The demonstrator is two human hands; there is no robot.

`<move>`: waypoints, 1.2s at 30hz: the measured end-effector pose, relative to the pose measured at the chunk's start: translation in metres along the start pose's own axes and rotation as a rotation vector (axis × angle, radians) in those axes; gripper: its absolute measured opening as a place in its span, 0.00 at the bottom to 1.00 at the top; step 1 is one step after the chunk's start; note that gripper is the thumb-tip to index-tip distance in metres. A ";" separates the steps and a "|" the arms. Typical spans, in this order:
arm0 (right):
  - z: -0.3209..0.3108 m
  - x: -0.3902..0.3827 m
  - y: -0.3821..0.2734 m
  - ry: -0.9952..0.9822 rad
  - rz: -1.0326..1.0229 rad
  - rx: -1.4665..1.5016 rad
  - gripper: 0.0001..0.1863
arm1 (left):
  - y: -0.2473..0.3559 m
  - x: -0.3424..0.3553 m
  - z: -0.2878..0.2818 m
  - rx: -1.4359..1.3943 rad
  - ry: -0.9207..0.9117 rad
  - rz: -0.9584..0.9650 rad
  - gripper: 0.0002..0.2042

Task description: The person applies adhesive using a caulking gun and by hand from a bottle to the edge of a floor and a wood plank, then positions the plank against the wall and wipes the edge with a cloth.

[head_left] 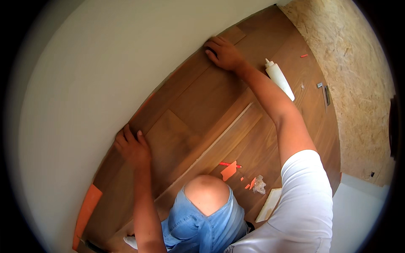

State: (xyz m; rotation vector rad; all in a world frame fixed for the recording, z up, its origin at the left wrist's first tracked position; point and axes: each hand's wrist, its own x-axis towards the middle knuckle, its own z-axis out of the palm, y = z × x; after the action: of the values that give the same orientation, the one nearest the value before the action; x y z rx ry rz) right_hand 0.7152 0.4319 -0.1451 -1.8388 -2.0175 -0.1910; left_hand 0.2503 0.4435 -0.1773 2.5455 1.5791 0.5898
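**Brown plank floor [249,143] meeting a pale wall [84,84]**

Boards run in staggered rows beside the wall, and speckled, rough wood-chip sheeting [354,63] borders them on the right. A person kneels over the boards, with one bare knee [206,196] showing through torn blue jeans [190,227].

Both arms reach to the wall-side plank [181,82], which lies in the outermost row, right along the foot of the wall. The left hand [133,145] rests at its nearer part with fingers spread and the thumb well apart from them. Farther up the same edge, the right hand [224,52] has its fingers bent and close together, the thumb set off below; whether they are clamped on the edge cannot be told.

Slivers of orange show along the wall between the hands, and a broad orange strip [89,211] stands at the lower left. Beside the right forearm lies a white nozzle bottle [280,81]. Near the knee are a red stick [238,166], partly covered by an orange scrap [229,171], some crumpled clear plastic [259,184] and a pale offcut [268,204].
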 end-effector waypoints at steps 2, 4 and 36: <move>0.003 -0.002 0.000 0.036 -0.017 0.015 0.12 | 0.005 -0.001 -0.001 0.008 -0.021 -0.017 0.24; 0.005 0.002 0.001 0.016 -0.009 0.005 0.12 | 0.009 0.001 0.002 0.025 -0.011 -0.058 0.23; 0.026 -0.009 0.014 0.049 0.008 0.027 0.12 | 0.007 -0.005 0.006 0.003 0.071 -0.107 0.19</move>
State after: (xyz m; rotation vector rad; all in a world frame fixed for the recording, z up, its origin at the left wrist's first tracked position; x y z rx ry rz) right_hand 0.7239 0.4349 -0.1741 -1.8082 -1.9697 -0.2030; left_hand 0.2563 0.4362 -0.1823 2.4490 1.7283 0.6730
